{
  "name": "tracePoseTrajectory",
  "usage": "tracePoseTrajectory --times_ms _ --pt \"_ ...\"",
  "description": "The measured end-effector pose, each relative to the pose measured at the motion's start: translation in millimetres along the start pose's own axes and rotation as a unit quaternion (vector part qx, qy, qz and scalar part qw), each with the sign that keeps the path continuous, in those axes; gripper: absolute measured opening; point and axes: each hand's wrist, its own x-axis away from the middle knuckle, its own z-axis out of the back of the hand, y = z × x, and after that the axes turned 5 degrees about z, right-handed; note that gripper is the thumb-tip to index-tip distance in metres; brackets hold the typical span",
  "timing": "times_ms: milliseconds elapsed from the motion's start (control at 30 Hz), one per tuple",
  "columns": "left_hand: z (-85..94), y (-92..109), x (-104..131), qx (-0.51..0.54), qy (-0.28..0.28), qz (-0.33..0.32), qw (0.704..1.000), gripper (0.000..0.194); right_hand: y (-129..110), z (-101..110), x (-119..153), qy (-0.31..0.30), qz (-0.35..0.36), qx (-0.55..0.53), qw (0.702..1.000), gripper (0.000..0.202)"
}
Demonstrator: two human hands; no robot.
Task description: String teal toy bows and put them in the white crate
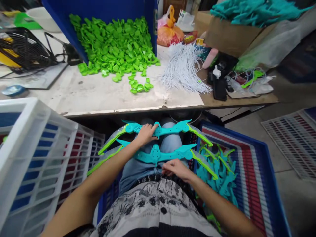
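Two teal toy bows with bright green limbs lie across my lap, one beyond the other. My left hand is closed on the far toy bow, just left of its middle, with the thumb by the raised centre piece. Closer to my body rests the near toy bow, its raised centre facing up. My right hand is just below that bow's middle, fingers curled and pinched together. What those fingertips hold, if anything, is too small to make out.
On the table, green plastic pieces spill from a blue bin beside a bundle of white strings. A white crate stands left. More teal and green bows lie in a blue-edged crate at right.
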Motion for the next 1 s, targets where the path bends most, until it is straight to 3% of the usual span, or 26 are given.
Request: tracePoseTrajectory --times_ms 67,100,167,200,267,333,433,533,633,667,733,833,1000 --pt "-1.6 4.0 -2.7 0.006 0.016 0.004 1.0 0.072 -43.2 12.8 -12.4 0.001 0.134 0.157 0.978 0.036" --pt "-3.5 6.6 -2.8 0.009 0.031 0.009 0.999 0.07 -71.1 19.4 -26.8 0.042 0.216 0.22 0.95 0.033" --pt "-9.3 11.8 1.4 0.015 0.082 0.019 0.996 0.068 -131.9 30.6 -71.1 0.155 0.376 0.333 0.85 0.025" --pt "-13.0 13.8 6.4 0.021 0.115 0.022 0.993 0.066 -161.8 34.5 -99.1 0.192 0.425 0.376 0.801 0.024" --pt "-21.2 16.1 22.6 0.041 0.175 0.02 0.984 0.056 -214.5 39.1 -159.2 0.22 0.46 0.448 0.735 0.027" --pt "-29.5 16.9 45.2 0.083 0.186 0.008 0.979 0.042 -253.9 41.7 -213.7 0.208 0.448 0.508 0.705 0.035" --pt "-38.0 18.4 80.7 0.145 0.089 0.037 0.985 0.032 -286.5 47.2 -266.9 0.143 0.41 0.573 0.695 0.04" --pt "-36.5 21.2 103.0 0.183 -0.023 0.085 0.979 0.035 -294.7 54.8 -282.6 0.098 0.407 0.597 0.684 0.035" --pt "-24.1 18.9 102.8 0.239 -0.078 0.075 0.965 0.033 -286.5 60.7 -268.7 0.141 0.455 0.573 0.667 0.031" --pt "-18.8 16.1 97.8 0.249 -0.064 0.076 0.963 0.031 -280.8 62.7 -259.1 0.161 0.473 0.56 0.66 0.031" --pt "-9.2 8.5 81.8 0.24 0.02 0.086 0.967 0.03 -265.4 67.9 -235.3 0.187 0.5 0.547 0.645 0.03" --pt "-4.3 -1.3 48.7 0.158 0.127 0.058 0.978 0.045 -237.2 80.0 -199.2 0.196 0.491 0.582 0.618 0.027" --pt "-11.3 -2.4 2.6 0.063 0.064 0.017 0.996 0.051 -206.3 101.3 -175.0 0.171 0.459 0.623 0.61 0.021"
